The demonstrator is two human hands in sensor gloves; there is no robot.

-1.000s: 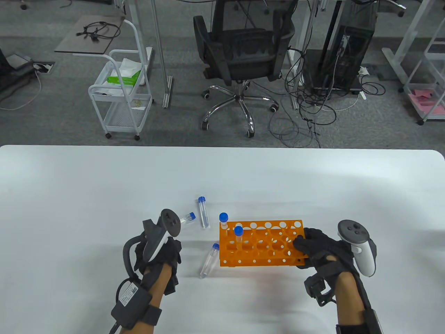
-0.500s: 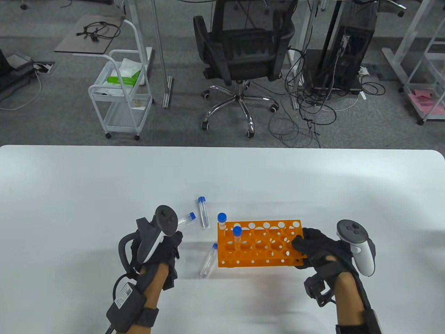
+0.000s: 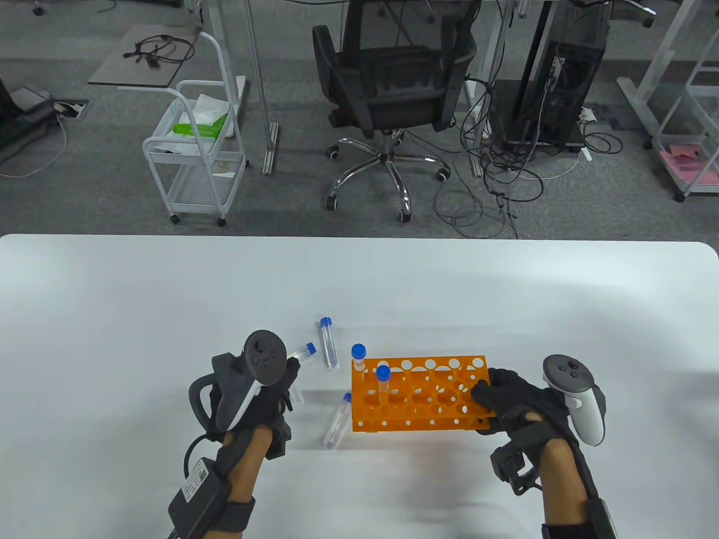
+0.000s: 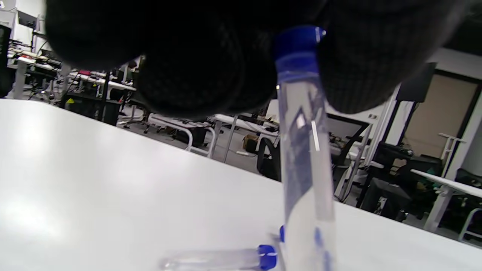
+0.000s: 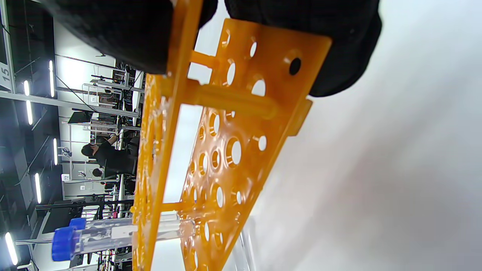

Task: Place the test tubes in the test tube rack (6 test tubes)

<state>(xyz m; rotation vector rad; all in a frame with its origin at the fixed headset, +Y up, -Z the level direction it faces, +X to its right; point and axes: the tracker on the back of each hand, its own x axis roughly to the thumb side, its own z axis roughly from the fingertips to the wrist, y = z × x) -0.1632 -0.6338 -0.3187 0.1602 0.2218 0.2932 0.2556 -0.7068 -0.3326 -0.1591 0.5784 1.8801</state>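
Observation:
The orange test tube rack (image 3: 421, 401) stands on the white table (image 3: 112, 314). Two blue-capped tubes stand in its left end, one at the back (image 3: 358, 359) and one nearer (image 3: 383, 383). My right hand (image 3: 500, 396) grips the rack's right end, and the right wrist view shows the rack (image 5: 226, 150) close up with a tube (image 5: 113, 233) in it. My left hand (image 3: 269, 393) is left of the rack. In the left wrist view it pinches a clear tube (image 4: 305, 150) by its blue cap, hanging upright. Three tubes lie loose: one (image 3: 303, 352) by my left fingers, one (image 3: 328, 351) beyond, one (image 3: 337, 421) beside the rack.
Another tube (image 4: 218, 259) lies on the table below the held one in the left wrist view. Beyond the table's far edge stand an office chair (image 3: 393, 73), a white cart (image 3: 196, 157) and tangled cables (image 3: 494, 185) on the floor.
The rack has slid slightly left under my right hand. My left hand has shifted left and forward, and its fingers now reach up to the nearest loose tube.

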